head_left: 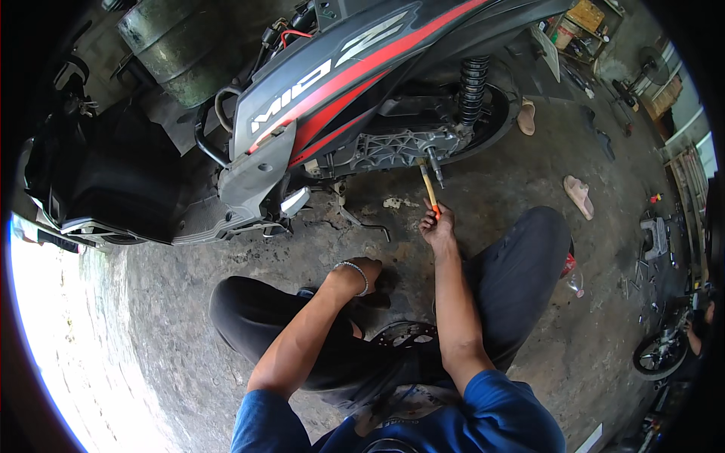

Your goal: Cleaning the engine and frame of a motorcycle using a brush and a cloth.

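My right hand point(439, 225) is closed around the yellow and orange handle of a brush point(429, 189). The brush head touches or lies close to the bare metal engine and transmission case point(391, 152) of a scooter, beside a protruding threaded axle shaft point(435, 167). My left hand point(368, 272), with a beaded bracelet on the wrist, hangs low between my knees. Its fingers are curled and mostly hidden, so what they hold, if anything, cannot be told. Above the case rise a black coil-spring shock absorber point(474, 90) and the grey-and-red scooter side panel point(328, 73).
A brake disc point(403, 333) lies between my legs. Pink clogs point(578, 196) and a plastic bottle point(575, 283) sit to the right. Scattered tools point(637, 274) lie farther off, near a wheel point(660, 355) and another person's arm point(693, 337). A metal drum point(175, 51) stands behind the scooter.
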A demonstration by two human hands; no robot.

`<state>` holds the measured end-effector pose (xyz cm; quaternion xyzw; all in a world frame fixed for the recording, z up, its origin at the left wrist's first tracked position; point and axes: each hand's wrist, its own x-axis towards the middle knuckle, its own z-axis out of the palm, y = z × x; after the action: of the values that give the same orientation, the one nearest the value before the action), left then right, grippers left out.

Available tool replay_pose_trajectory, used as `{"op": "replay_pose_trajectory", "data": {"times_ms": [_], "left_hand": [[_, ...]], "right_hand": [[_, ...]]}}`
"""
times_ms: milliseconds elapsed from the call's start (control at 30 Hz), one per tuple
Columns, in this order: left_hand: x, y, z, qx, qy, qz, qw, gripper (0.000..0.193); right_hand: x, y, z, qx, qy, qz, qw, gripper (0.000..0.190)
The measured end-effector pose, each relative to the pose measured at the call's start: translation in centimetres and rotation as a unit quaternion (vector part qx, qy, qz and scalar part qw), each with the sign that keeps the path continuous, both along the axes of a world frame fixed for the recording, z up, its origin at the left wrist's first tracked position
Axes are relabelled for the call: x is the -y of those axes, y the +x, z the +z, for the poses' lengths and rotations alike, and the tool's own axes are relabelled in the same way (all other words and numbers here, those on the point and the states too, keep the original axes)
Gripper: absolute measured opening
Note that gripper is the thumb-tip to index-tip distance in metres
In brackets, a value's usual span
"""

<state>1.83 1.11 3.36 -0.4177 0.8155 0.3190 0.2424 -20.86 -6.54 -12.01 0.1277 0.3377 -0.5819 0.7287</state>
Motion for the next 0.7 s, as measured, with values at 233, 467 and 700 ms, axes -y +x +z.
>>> {"op": "replay_pose_trajectory", "data": {"times_ms": [233, 467, 700], "left_hand": [[-0.3, 0.4, -0.9, -0.008, -0.007, 0.02, 1.0, 0.032], [-0.2, 0.4, -1.5, -0.001, 0.009, 0.008, 1.0, 0.033], [0.1, 0.6, -1.4, 0.004, -0.001, 0.009, 1.0, 0.033]], "right_hand": [[1.1, 1.6, 1.8, -0.196, -0.08, -0.027, 0.977, 0.016], [1.4, 2.2, 0.2, -0.116, -0.079, -0.079, 0.987, 0.007], [1.8, 2.2, 0.7, -0.105, -0.009, -0.093, 0.99, 0.005]]}}
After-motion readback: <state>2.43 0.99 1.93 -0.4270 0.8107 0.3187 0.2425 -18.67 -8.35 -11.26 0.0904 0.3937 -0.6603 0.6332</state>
